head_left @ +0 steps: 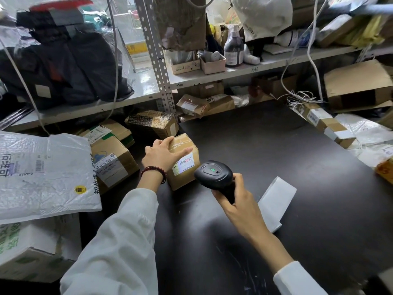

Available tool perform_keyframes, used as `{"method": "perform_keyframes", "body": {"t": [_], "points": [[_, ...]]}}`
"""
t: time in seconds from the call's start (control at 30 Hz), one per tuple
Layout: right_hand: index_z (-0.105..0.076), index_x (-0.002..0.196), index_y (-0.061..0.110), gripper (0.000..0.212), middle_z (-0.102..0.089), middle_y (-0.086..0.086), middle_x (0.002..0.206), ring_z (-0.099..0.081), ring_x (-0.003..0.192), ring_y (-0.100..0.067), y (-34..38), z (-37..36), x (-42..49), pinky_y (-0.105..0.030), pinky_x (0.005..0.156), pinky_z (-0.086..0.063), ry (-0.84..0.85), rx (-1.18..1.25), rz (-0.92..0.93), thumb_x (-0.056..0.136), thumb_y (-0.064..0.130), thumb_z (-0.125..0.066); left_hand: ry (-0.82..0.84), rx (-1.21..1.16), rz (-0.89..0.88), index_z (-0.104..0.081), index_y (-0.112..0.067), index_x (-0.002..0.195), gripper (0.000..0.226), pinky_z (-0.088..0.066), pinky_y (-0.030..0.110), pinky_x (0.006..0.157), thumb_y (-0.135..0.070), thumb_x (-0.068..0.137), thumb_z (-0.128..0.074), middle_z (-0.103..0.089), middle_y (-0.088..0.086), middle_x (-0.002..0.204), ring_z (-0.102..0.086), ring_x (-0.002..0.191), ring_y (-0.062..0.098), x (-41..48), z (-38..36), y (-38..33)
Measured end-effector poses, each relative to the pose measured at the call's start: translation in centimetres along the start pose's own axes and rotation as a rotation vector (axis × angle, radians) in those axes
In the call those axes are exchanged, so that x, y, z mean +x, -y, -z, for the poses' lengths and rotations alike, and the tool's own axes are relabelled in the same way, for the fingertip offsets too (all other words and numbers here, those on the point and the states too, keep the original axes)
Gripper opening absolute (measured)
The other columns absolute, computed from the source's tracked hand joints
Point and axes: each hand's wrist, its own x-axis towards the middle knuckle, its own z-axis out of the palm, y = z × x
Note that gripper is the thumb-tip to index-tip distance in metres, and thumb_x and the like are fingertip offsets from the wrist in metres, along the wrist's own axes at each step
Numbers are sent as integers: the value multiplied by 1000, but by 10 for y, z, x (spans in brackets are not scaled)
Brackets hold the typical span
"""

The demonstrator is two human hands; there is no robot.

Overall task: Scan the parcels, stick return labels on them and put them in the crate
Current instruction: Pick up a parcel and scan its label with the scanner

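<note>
Small parcel (184, 180) on black table (276, 145), under left hand (162, 155), just ahead-left of right hand (236, 201). Barcode label (185, 163) on near-top face, turned toward scanner (213, 174), lit by scan light; print too small to read. Left hand grips parcel top, fingers over far-left edge, thumb along top. Right hand wrapped round scanner handle, nose aimed at label, close, apart. White strip (276, 202), likely return labels, just right of right hand. Behind left hand: box (153, 123) taped "PURSUE ESSENCE". Crate not seen.
</note>
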Motion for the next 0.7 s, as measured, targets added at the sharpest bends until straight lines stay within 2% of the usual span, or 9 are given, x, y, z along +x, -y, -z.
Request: {"method": "perform_keyframes", "body": {"t": [0.1,0.23,0.47,0.6,0.7], "points": [[-39,112,30,31,-65,11,103,-61,87,-15,0,3,-1,-33,72,-51,8,4,-12,92,42,-58,6,15,-3,-29,-36,145,86,-42,44,93,-81,73,-45,-35,4,145,-32,129,33,1,0,-1],[-39,110,32,30,-64,13,100,-61,85,-13,-1,8,-6,-28,68,-49,-2,14,-26,91,44,-58,6,20,1,-30,-36,145,86,-41,44,93,-81,73,-44,-36,4,144,-31,129,34,3,0,-1],[-41,106,33,29,-65,11,94,-61,84,-15,-11,9,-8,-36,72,-51,-61,35,-106,89,46,-61,-17,-14,-20,-35,-36,141,87,-43,44,92,-81,69,-51,-39,3,140,-35,126,32,-2,-3,1],[-44,104,27,29,-63,6,88,-60,83,-20,-21,9,-5,-38,72,-49,-132,85,-253,89,42,-62,-63,-258,-177,-46,-32,116,75,-48,35,88,-71,57,-73,-50,-4,116,-52,105,17,-34,-11,0],[-45,104,25,32,-65,-1,89,-62,84,-25,-35,7,3,-40,74,-52,-156,107,-361,86,43,-65,-54,-136,-249,-44,-28,93,56,-43,30,73,-59,60,-77,-50,-9,99,-51,92,15,-71,-27,-5]]}}
